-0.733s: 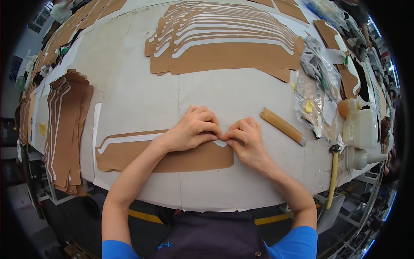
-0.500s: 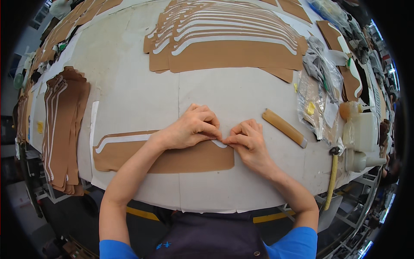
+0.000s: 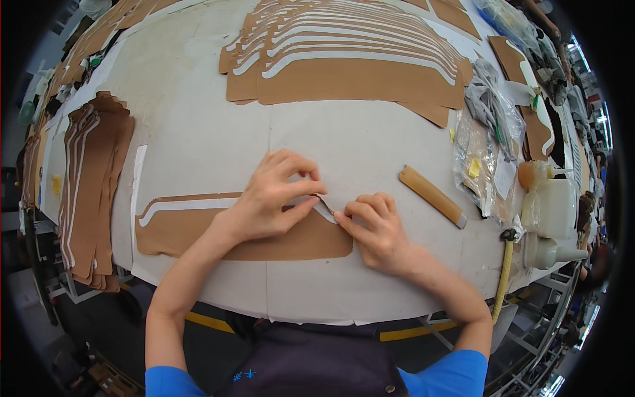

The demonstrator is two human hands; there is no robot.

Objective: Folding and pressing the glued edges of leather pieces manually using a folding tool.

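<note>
A long brown leather-like piece [image 3: 198, 233] with a white strip [image 3: 192, 204] along its upper edge lies flat on the white table [image 3: 357, 145] in front of me. My left hand [image 3: 274, 195] rests on the piece's right part and pinches the right end of the white strip between thumb and fingers. Just to the right, my right hand [image 3: 376, 228] presses its fingertips on the strip's curved tip at the piece's right end. The two hands almost touch.
Several matching brown pieces with white strips [image 3: 350, 56] are fanned out at the back. Another stack [image 3: 89, 178] lies at the left. A wooden stick [image 3: 433, 196], plastic bags [image 3: 486, 142], white bottles [image 3: 549, 218] and a hammer [image 3: 506, 268] sit at the right edge.
My hands stay at the strip's right end. The left fingers have lifted and now pinch the strip's end; the right hand has slipped slightly lower and to the right.
</note>
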